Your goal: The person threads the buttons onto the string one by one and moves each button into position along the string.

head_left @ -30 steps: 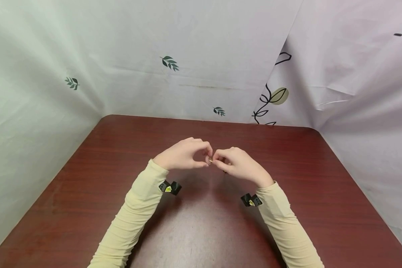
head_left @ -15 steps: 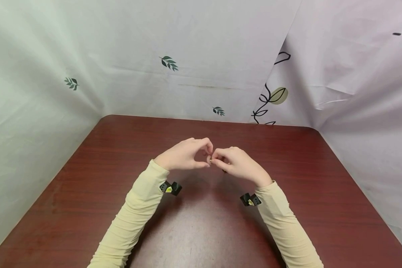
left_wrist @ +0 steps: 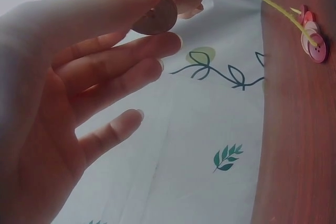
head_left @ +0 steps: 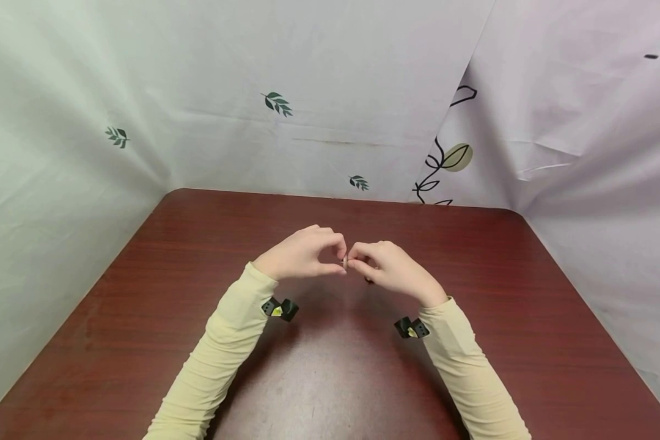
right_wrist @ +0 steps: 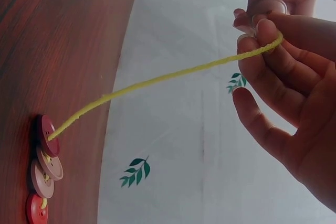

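Between thumb and fingertips, my left hand (head_left: 305, 253) pinches a round brownish button (left_wrist: 156, 18), held up above the table. My right hand (head_left: 400, 273) meets it from the other side and pinches a yellow cord (right_wrist: 178, 73) close to the button. Whether the cord's tip passes through a hole is hidden by the fingers. From my right hand the cord slopes down to several strung buttons, among them a dark red button (right_wrist: 50, 135), pinkish buttons (right_wrist: 43, 179) and a bright red button (right_wrist: 37, 209), hanging near the tabletop.
A dark reddish wooden table (head_left: 198, 232) lies under both hands. Pale hanging sheets (head_left: 330, 67) with leaf prints enclose its back and sides. Small black camera mounts (head_left: 280, 308) sit at both wrists, beside cream sleeves (head_left: 214, 342).
In the head view the button has turned from a rounder face to a thin, edge-on shape. Both hands stay nearly in place, with only small fingertip shifts.
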A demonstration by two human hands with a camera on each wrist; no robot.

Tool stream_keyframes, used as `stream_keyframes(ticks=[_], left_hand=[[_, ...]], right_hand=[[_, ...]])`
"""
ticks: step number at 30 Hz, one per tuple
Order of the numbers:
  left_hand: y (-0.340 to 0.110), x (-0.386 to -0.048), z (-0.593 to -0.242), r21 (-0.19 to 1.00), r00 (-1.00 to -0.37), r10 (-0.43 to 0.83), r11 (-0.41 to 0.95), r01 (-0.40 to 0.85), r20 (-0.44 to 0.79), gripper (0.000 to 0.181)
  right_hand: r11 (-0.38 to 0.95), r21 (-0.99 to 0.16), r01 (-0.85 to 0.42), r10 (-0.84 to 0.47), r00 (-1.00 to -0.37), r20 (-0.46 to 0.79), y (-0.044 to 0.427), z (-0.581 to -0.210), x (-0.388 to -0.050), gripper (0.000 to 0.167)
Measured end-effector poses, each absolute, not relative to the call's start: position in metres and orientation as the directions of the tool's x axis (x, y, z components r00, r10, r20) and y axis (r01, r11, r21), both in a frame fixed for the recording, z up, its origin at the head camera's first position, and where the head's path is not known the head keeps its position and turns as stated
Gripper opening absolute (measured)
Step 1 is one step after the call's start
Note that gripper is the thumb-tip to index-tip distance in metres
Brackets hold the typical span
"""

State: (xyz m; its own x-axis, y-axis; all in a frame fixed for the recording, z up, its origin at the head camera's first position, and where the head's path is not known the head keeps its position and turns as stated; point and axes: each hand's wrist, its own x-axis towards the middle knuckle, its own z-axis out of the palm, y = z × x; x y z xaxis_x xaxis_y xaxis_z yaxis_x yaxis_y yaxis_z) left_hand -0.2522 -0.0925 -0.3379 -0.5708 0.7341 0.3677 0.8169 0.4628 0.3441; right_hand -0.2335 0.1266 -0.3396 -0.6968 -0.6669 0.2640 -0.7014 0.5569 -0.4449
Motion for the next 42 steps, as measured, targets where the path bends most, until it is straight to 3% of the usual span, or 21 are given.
stream_keyframes(ticks=[23,42], left_hand=[[-0.0928,-0.2522,-0.3378,0.318,-0.549,0.726,0.450,0.835,0.414,0.002],[-0.0935,-0.2540,-0.3384,0.311,-0.562,0.725,0.469,0.826,0.398,0.002]], right_hand=[[0.537,-0.538,-0.650,-0.650,-0.725,0.226,0.1278,-0.3407,-0.2340,0.004],[0.457,-0.673,-0.582,-0.612,-0.754,0.237,0.1258,-0.3417,-0.2347,0.022]])
